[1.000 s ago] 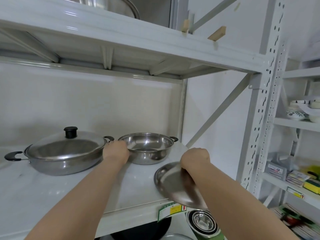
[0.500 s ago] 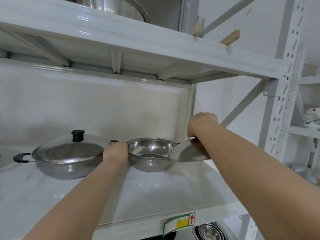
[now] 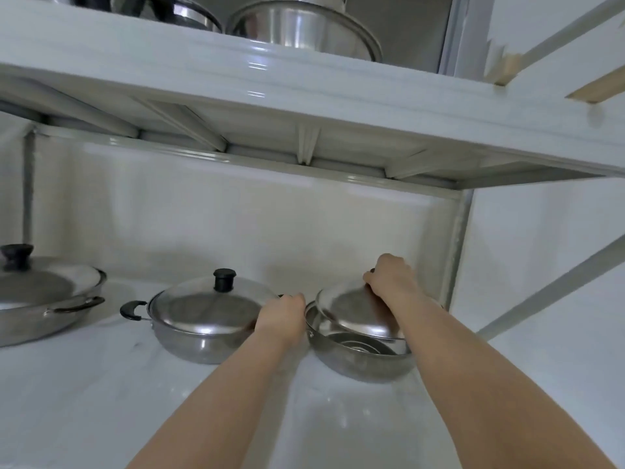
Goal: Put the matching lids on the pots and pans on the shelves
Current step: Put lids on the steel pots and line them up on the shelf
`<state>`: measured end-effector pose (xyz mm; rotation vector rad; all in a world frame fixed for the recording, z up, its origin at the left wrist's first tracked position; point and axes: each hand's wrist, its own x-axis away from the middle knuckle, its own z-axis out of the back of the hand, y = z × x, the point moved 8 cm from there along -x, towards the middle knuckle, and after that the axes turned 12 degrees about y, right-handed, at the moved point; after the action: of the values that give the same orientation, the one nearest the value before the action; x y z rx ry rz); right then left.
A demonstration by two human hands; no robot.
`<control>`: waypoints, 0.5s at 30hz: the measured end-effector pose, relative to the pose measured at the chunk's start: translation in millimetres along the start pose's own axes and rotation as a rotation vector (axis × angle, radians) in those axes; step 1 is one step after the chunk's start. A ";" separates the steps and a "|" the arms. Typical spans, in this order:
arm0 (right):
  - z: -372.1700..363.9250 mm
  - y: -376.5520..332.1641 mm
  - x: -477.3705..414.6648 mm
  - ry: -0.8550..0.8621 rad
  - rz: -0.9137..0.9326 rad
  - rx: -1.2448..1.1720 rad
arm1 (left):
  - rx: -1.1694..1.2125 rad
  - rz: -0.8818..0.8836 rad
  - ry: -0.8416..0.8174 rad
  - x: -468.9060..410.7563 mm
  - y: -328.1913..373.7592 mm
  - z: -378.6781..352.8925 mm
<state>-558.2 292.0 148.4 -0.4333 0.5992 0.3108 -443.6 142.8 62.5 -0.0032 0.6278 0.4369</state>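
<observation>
Half a second ago the lid [image 3: 358, 311] hung tilted beside the pot's right rim; now the right hand [image 3: 389, 279] has carried it over the pot [image 3: 362, 362], where it sits slanted, its far edge raised and its near edge dipping inside the bowl, so the front of the pot is still open. That hand is closed over the lid's top, where a knob would be, fingers curled; the knob itself is hidden. The left hand [image 3: 282, 316] is curled at the pot's left rim, gripping it or a handle there; I cannot tell which. The pot stands near the shelf's [image 3: 135, 401] right end, close to the rear upright [image 3: 456, 252], with bare shelf in front of it. Just left of the pot, touching the left hand, is a lidded pan [image 3: 203, 323] with a black knob; further left is another lidded pan [image 3: 40, 299]. The upper shelf [image 3: 304, 93] leaves ample headroom above the lid.
</observation>
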 end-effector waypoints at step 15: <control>-73.7 7.2 3.2 -0.073 -0.021 0.078 | -0.059 -0.032 0.000 -4.4 4.5 -0.2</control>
<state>-593.5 263.6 89.7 -0.3517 0.5332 0.2809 -448.7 145.1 65.4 -0.0689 0.6138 0.4246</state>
